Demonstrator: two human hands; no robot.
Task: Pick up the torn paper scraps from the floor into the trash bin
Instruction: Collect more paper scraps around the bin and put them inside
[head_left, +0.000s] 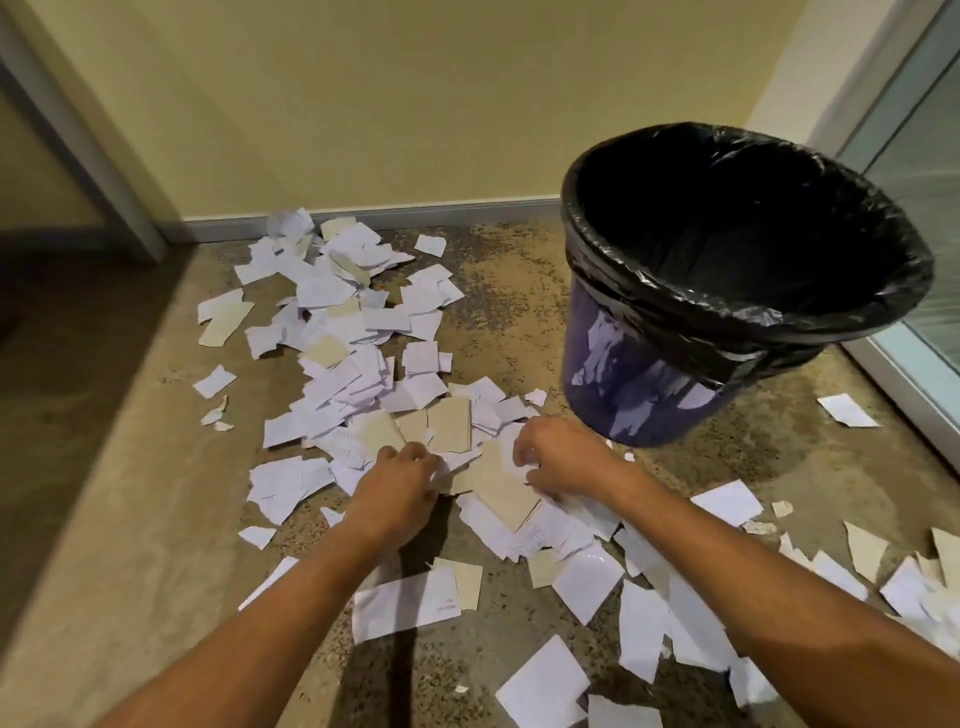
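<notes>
White and tan torn paper scraps are lying across the speckled floor, most still uncollected beside the black-lined trash bin. The left hand and right hand are curling their fingers onto the middle pile, apparently gathering a bundle for the bin.

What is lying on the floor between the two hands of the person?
In the head view, between the left hand and the right hand lie overlapping paper scraps, mostly beige pieces with white ones beneath.
</notes>
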